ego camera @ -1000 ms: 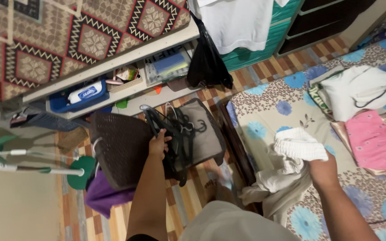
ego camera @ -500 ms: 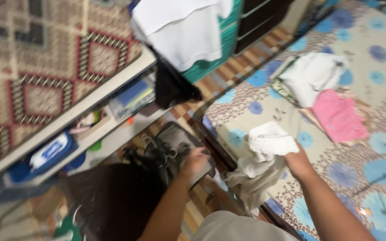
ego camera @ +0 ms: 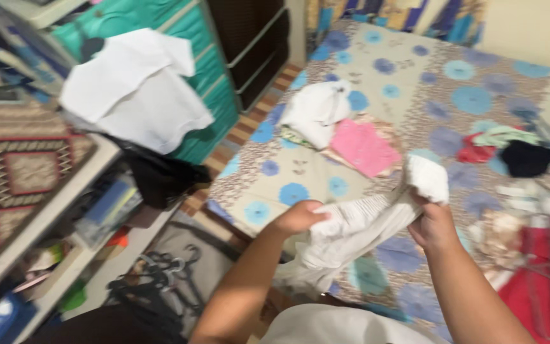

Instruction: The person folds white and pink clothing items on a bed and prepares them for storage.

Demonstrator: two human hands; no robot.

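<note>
A white ribbed garment (ego camera: 364, 223) is stretched between both my hands above the flowered bed sheet (ego camera: 415, 83). My left hand (ego camera: 297, 216) grips its lower, bunched part. My right hand (ego camera: 433, 224) holds the upper end, where the cloth folds over near my fingers. The rest of the garment hangs down toward my lap. Black clothes hangers (ego camera: 154, 280) lie in a pile on a grey mat (ego camera: 179, 239) by the bed, left of my left arm.
On the bed lie a white garment (ego camera: 316, 111), a pink one (ego camera: 364, 146), a black one (ego camera: 526, 158) and red cloth (ego camera: 536, 286). A white cloth (ego camera: 135, 89) drapes over a teal drawer unit (ego camera: 208, 76). A patterned table with cluttered shelves (ego camera: 65, 242) stands at left.
My left hand left the hangers and came across to take the white garment. My view swung right, from the floor and basket toward the bed.
</note>
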